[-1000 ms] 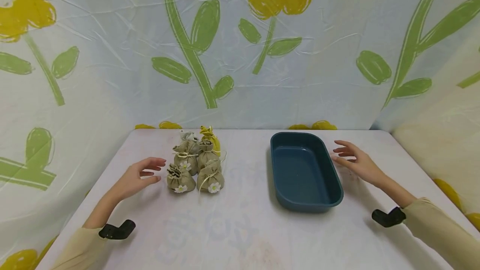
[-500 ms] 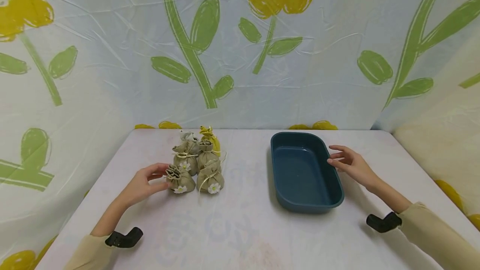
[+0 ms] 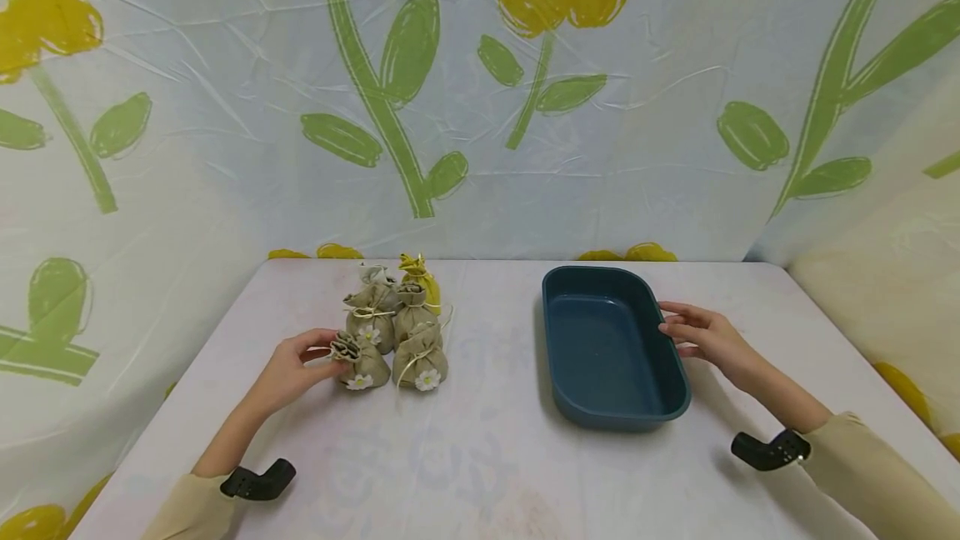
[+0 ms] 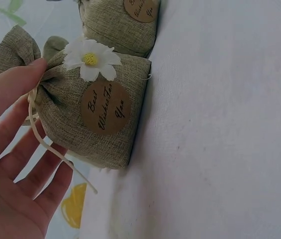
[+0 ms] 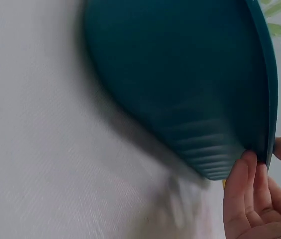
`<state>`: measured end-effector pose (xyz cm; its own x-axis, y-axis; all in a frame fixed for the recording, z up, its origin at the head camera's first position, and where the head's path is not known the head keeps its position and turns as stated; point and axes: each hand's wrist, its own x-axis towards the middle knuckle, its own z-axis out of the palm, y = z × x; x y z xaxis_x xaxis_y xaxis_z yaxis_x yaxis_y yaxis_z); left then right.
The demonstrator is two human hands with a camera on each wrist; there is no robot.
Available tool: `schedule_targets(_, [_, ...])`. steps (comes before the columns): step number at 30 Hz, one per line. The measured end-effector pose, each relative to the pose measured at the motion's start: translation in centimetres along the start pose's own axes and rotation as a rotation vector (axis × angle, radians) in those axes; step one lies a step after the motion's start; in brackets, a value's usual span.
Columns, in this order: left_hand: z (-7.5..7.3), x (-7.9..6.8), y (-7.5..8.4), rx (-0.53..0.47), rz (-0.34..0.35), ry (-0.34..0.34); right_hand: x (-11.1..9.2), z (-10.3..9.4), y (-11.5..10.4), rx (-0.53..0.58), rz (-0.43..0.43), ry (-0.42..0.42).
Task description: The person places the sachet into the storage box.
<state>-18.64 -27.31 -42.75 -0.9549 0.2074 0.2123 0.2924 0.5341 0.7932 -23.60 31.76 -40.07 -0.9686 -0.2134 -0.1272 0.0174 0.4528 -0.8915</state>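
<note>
My left hand (image 3: 294, 369) pinches the gathered neck of the nearest left grey-beige drawstring pouch (image 3: 366, 367), thumb in front and index finger behind. In the left wrist view this pouch (image 4: 100, 107) shows a white daisy and a round "Best Wishes For You" label, with a loose cord hanging; it stands upright on the table. Over at the right side of the dark blue-green plastic basin (image 3: 600, 340), my right hand (image 3: 708, 344) grips the rim. In the right wrist view the thumb lies over the rim and the fingers (image 5: 237, 191) press the basin's outer wall (image 5: 180, 89).
Several other pouches cluster close by: a beige pouch with a daisy (image 3: 420, 357) at front right, beige ones (image 3: 371, 317) behind, and a yellow pouch (image 3: 422, 280) at the back. A white cloth (image 3: 480, 457) covers the table. A flower-print curtain (image 3: 600, 190) stands behind.
My left hand has moved right to the front-left pouch and taken its neck. The right hand has come left onto the basin's rim and taken hold of it.
</note>
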Motion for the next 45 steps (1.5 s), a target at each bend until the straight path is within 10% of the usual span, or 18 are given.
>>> schedule_targets(11, [0.5,0.3,0.1,-0.071,0.108,-0.013,0.5,-0.1,-0.2,0.024,0.08,-0.03])
schedule_targets(45, [1.2,0.5,-0.2,-0.042,0.014,0.014,0.3,-0.1,0.4,0.077,0.078,-0.055])
